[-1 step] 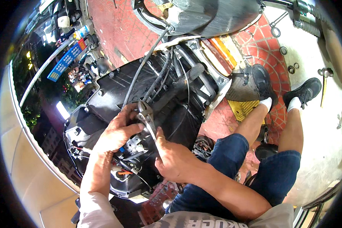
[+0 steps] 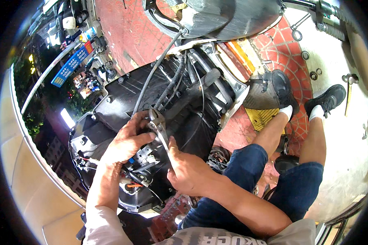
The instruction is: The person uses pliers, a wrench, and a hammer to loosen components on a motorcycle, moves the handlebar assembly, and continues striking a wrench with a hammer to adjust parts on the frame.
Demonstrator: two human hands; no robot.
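The adjustable wrench (image 2: 162, 133) is gripped by the fingers of the right hand (image 2: 192, 173), its long axis directed forward-left to the left hand (image 2: 126, 143), whose curled fingers' hold cannot be told.

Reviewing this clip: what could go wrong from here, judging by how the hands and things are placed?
1. The right hand grips the wrench, and the left hand's fingers are right by its head; a slip might pinch or scrape them.
2. The silver bracket sits exposed near both hands, so knuckles could strike it.
3. Loose dark rings lie on the floor near the right shoe; a foot movement might scatter them.
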